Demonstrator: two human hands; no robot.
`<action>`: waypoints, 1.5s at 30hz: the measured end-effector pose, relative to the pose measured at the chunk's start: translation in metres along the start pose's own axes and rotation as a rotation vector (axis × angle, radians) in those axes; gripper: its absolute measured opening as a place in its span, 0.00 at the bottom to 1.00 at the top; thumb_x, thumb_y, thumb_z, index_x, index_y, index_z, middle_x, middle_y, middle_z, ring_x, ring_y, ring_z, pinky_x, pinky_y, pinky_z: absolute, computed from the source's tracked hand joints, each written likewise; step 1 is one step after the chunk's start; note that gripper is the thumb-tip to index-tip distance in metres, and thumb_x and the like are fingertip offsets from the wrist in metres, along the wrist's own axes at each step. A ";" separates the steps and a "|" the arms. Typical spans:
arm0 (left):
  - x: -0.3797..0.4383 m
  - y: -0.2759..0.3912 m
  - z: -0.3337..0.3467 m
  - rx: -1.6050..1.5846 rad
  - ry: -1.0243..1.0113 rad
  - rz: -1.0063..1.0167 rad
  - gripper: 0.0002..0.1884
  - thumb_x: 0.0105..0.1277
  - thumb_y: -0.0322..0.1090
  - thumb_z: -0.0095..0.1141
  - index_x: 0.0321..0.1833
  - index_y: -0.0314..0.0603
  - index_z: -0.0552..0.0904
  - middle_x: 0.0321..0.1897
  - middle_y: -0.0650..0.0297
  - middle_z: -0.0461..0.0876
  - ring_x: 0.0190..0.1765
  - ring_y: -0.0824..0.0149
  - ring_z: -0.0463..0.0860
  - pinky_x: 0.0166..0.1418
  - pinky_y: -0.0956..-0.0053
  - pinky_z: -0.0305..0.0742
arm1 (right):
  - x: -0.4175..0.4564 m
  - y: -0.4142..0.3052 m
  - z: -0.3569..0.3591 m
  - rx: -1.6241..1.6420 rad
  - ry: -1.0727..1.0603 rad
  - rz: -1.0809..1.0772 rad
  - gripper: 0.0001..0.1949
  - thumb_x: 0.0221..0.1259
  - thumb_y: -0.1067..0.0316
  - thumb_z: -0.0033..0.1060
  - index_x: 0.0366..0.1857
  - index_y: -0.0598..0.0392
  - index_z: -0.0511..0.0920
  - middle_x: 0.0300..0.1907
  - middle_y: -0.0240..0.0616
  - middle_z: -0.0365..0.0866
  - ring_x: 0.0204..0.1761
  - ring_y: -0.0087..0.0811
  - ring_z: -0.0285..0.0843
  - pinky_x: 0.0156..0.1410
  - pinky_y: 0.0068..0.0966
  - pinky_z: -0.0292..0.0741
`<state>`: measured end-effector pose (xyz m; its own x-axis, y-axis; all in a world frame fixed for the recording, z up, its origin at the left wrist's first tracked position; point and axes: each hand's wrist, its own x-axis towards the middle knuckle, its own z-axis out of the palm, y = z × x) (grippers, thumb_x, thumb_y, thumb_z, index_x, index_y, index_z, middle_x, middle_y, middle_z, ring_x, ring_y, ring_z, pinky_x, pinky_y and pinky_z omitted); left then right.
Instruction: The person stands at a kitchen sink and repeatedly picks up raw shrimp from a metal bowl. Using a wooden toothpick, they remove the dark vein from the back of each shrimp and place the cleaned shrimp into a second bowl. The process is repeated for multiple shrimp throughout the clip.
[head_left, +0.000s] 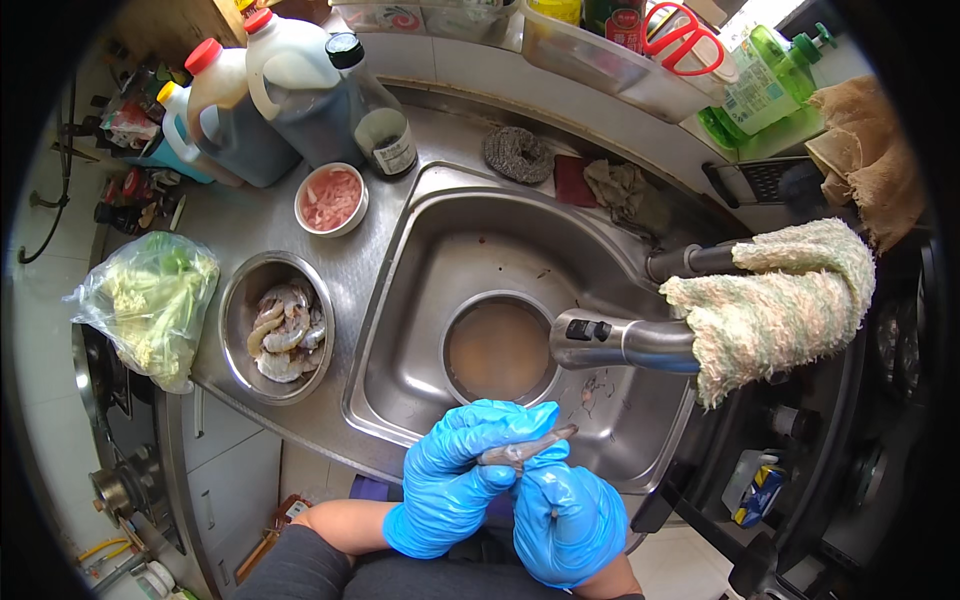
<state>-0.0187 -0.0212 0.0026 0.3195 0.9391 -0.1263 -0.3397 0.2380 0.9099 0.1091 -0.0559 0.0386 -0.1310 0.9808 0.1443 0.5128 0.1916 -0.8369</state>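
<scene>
Both of my hands wear blue disposable gloves and meet at the front edge of the steel sink (409, 300). A raw grey shrimp (517, 453) lies between my left hand (461, 476) and my right hand (566, 510), pinched by the fingers of both. Its narrow end points up to the right. Just beyond, a round metal bowl (450, 375) of cloudy brownish water stands in the sink. Dark bits and a pinkish scrap (589, 391) lie on the sink floor to its right. More raw shrimp (289, 330) fill part of a steel bowl (232, 330) on the left counter.
A faucet (600, 339) wrapped in a towel (780, 315) reaches over the sink from the right. On the left stand a bowl of sliced pink meat (330, 199), bagged cauliflower (161, 307), large jugs (240, 112) and a dark bottle (382, 127). A steel scourer (517, 154) sits behind the sink.
</scene>
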 end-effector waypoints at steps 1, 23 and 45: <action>-0.001 -0.001 0.000 -0.003 0.013 -0.005 0.19 0.59 0.37 0.57 0.50 0.36 0.77 0.50 0.55 0.77 0.51 0.62 0.75 0.57 0.68 0.68 | 0.000 0.000 0.001 -0.010 0.014 0.002 0.13 0.47 0.79 0.53 0.40 0.63 0.73 0.25 0.46 0.75 0.22 0.44 0.73 0.25 0.34 0.70; 0.001 -0.003 0.006 0.211 0.077 0.127 0.21 0.56 0.42 0.61 0.48 0.35 0.78 0.46 0.55 0.77 0.48 0.62 0.77 0.52 0.68 0.73 | 0.005 -0.006 0.003 -0.041 0.124 0.086 0.06 0.43 0.76 0.56 0.27 0.55 0.73 0.20 0.43 0.71 0.19 0.43 0.69 0.22 0.35 0.64; 0.008 0.006 -0.003 0.476 0.073 0.362 0.28 0.38 0.23 0.67 0.48 0.42 0.80 0.39 0.65 0.79 0.45 0.60 0.75 0.56 0.67 0.66 | 0.017 -0.023 -0.040 -0.521 -0.094 -0.070 0.09 0.38 0.78 0.59 0.29 0.56 0.79 0.19 0.33 0.74 0.18 0.33 0.71 0.22 0.26 0.65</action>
<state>-0.0210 -0.0114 0.0060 0.1901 0.9585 0.2127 0.0229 -0.2209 0.9750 0.1289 -0.0421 0.0808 -0.2436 0.9622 0.1222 0.8505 0.2724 -0.4500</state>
